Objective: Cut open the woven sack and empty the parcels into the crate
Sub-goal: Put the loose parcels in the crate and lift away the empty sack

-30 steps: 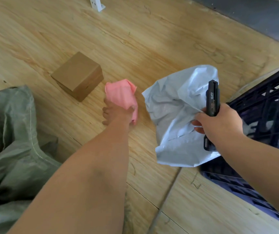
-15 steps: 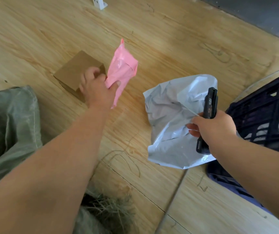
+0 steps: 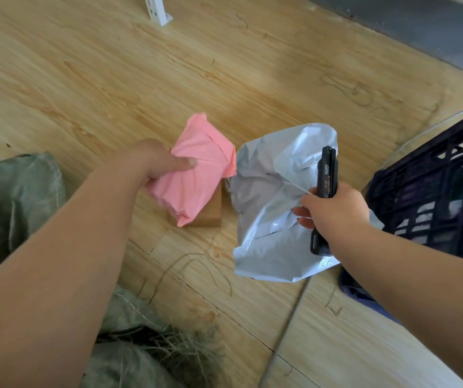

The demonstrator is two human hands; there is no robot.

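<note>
My left hand (image 3: 152, 161) grips a pink plastic parcel (image 3: 196, 169), held above a brown cardboard box (image 3: 210, 211) that it mostly hides. My right hand (image 3: 334, 208) holds a black utility knife (image 3: 327, 175) and a crumpled white plastic mailer (image 3: 275, 197) together. The dark blue lattice crate (image 3: 434, 191) stands at the right edge, with pale parcels showing through its wall. The green woven sack (image 3: 14, 197) lies at the left, and its frayed cut end (image 3: 168, 351) shows at the bottom.
Everything lies on a light wood-grain floor (image 3: 224, 65). A white power strip (image 3: 156, 9) stands at the top edge. A grey strip of flooring (image 3: 420, 23) runs along the top right. Loose sack fibres (image 3: 191, 270) lie on the floor in front of the box.
My left hand picked the pink parcel up off the floor and carried it rightward, so it now hangs over the cardboard box. My right hand kept its hold on the knife and the white mailer.
</note>
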